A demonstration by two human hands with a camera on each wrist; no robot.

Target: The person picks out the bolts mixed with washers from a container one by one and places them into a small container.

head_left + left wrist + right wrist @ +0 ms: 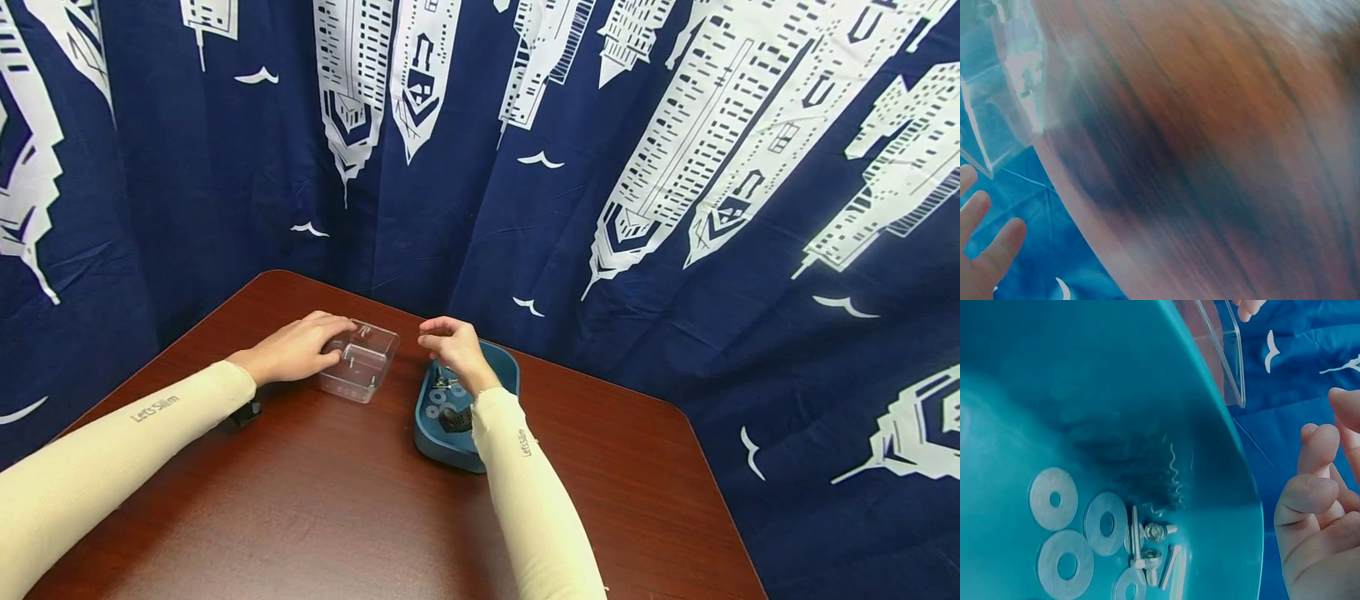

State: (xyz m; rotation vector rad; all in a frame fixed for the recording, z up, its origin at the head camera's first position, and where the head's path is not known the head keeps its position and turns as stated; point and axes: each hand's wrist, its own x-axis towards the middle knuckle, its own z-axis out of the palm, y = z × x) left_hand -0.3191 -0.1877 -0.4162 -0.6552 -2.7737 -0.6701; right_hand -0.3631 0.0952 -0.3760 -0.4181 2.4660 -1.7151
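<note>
My left hand [296, 346] lies over the left side of a clear plastic box [352, 389], its fingers and thumb loosely spread at the rim. A few small screws [372, 382] show in the box, which has raised dividers. My right hand [461, 354] is raised over the far part of a blue tray [444, 452]. Its fingers bend loosely, and nothing shows between thumb and fingertips in the right wrist view. Inside the tray lie several flat washers [1041, 565], with metal bolts [1155, 533] beside them. A black object [453, 419] sits there too, partly hidden by my forearm.
Both box and tray stand near the back edge of a reddish-brown wooden table [315, 500], the tray to the right of the box. A dark blue curtain [465, 208] with white building prints hangs close behind. A small black device [245, 412] is under my left wrist.
</note>
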